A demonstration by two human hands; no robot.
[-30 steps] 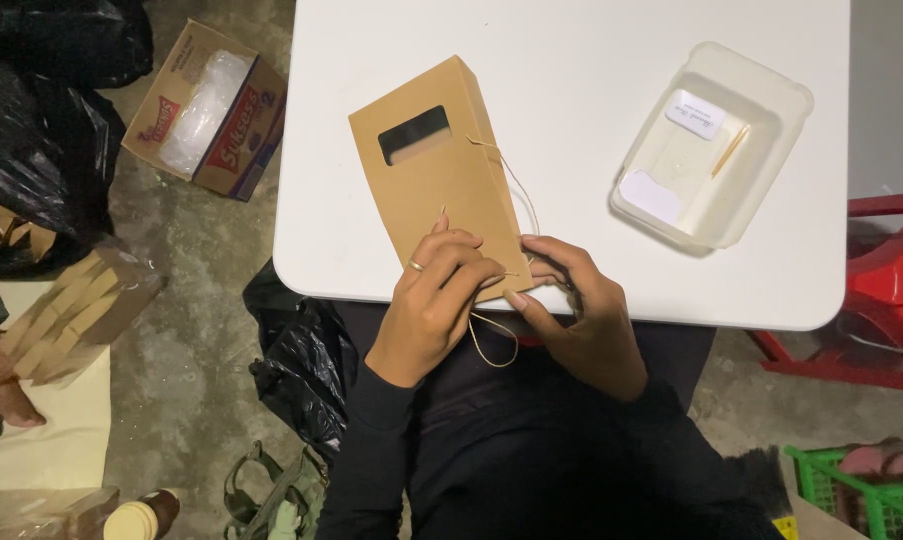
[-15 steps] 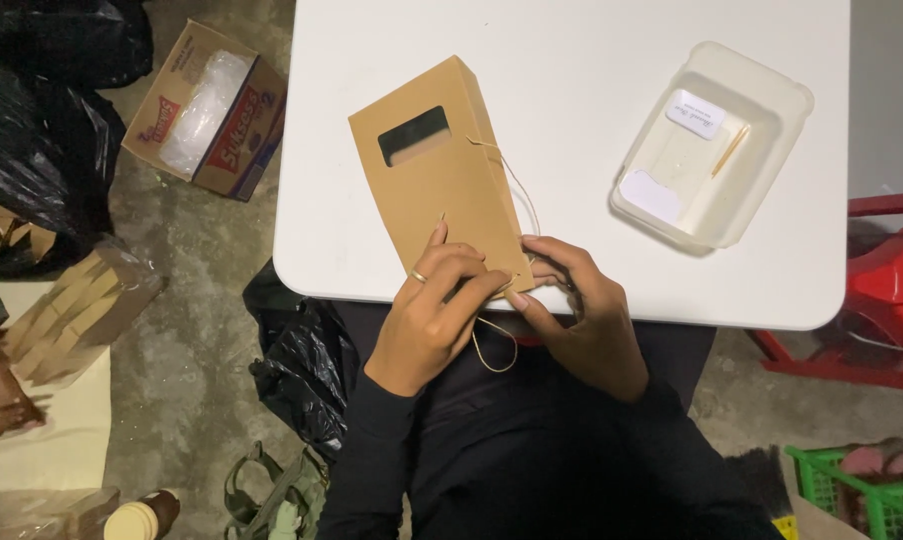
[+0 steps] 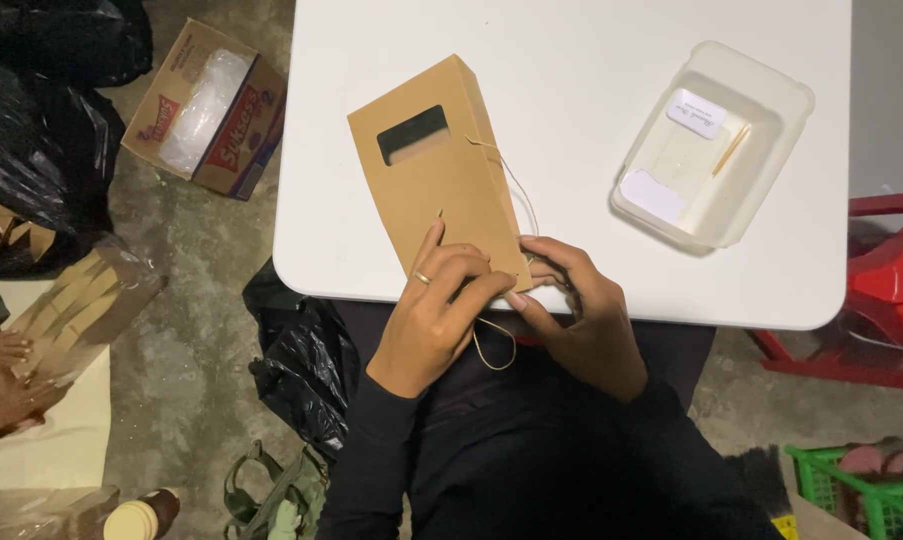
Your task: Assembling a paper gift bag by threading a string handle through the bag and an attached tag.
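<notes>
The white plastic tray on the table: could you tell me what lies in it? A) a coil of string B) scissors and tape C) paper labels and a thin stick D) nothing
C: the white plastic tray holds white paper labels and a thin stick.

Head camera, straight down, close

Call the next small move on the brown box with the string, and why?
Probably draw the string snug. Both the left hand and the right hand pinch at the near end of the brown box, while a slack loop hangs below the table edge and more string trails along the box's right side.
</notes>
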